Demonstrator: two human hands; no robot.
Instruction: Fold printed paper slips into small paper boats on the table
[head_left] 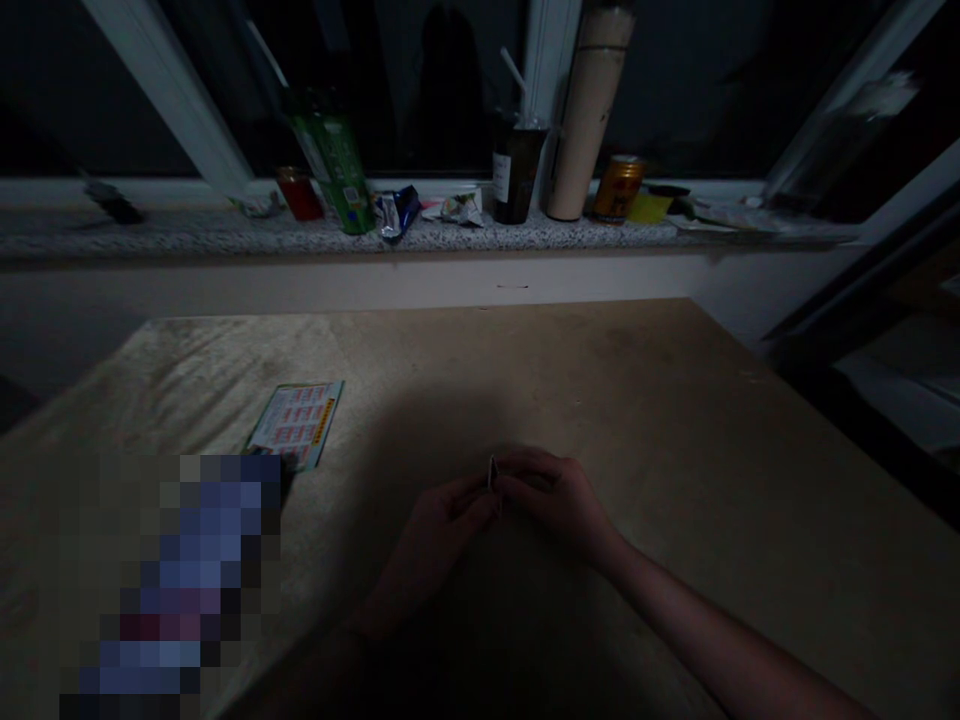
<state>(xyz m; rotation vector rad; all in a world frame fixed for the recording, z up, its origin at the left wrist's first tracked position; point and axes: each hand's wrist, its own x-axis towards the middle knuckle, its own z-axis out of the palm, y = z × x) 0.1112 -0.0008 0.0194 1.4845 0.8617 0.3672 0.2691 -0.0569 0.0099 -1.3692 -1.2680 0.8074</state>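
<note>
Above the table's middle, my left hand [448,527] and my right hand [566,500] meet fingertip to fingertip. Between them they pinch a small, thin piece with a pale edge, like folded paper or card [493,473]. Its pale edge points upward; most of it is hidden by the fingers and the dim light. Both hands have their fingers closed on it. To the left of my left hand lies a flat printed sheet [296,422] with rows of red and white boxes, apart from the hands.
A pixelated bluish object [191,560] lies at the table's left. The brown tabletop [637,400] reaches to the wall below the window. Along the speckled sill [420,235] stand a green bottle [345,180], a drink cup [517,180], a tall beige flask [589,110] and an orange-gold can [619,188].
</note>
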